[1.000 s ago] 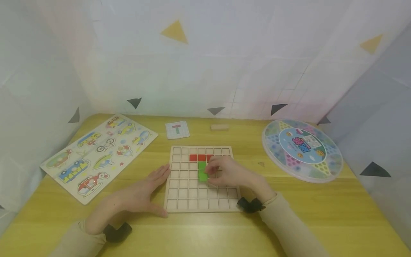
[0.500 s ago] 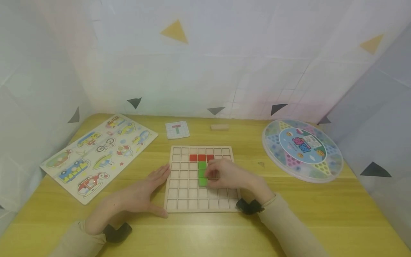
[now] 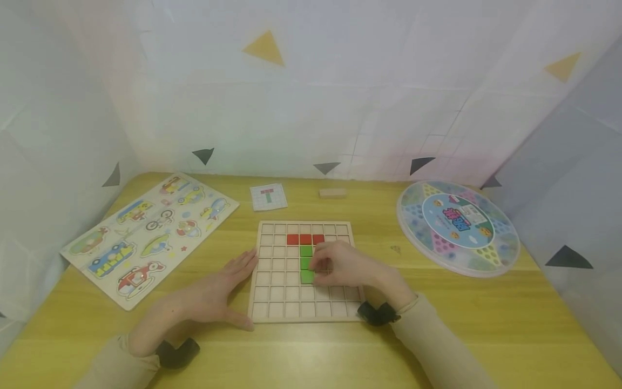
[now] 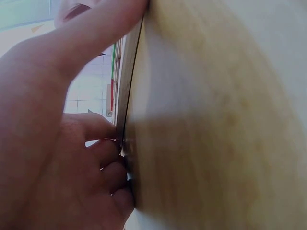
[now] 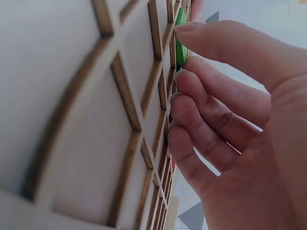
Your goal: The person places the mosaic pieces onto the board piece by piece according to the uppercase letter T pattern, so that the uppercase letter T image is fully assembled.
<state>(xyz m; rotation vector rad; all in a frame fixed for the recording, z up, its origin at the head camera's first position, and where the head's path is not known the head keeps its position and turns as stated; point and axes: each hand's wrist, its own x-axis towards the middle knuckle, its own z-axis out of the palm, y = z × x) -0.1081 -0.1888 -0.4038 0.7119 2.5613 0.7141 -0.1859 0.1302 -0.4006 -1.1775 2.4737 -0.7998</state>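
Observation:
A wooden grid board (image 3: pixel 269 309) lies on the table in the head view. In one row of its cells sit red tiles (image 3: pixel 305 239); a column of green tiles (image 3: pixel 305 250) runs down from the middle one, together making a T. My right hand (image 3: pixel 342 263) is over the board, thumb and index finger pinching the nearest green tile (image 5: pixel 180 43) at its edges, low in its cell. The right hand's other fingers curl close to the grid. My left hand (image 3: pixel 214 294) lies spread at the board's left side, its fingertips along the edge and its thumb by the near corner.
A square card (image 3: pixel 269 198) printed with a red and green T lies behind the board, beside a small wooden block (image 3: pixel 332 192). At left is a vehicle picture puzzle (image 3: pixel 146 237); at right, a round game board (image 3: pixel 457 227). Patterned sheeting (image 3: pixel 311 108) walls the back.
My right hand has moved slightly nearer to the person, bringing the green tile down one cell. The second green tile and the right red tile show more now. The left hand stays still.

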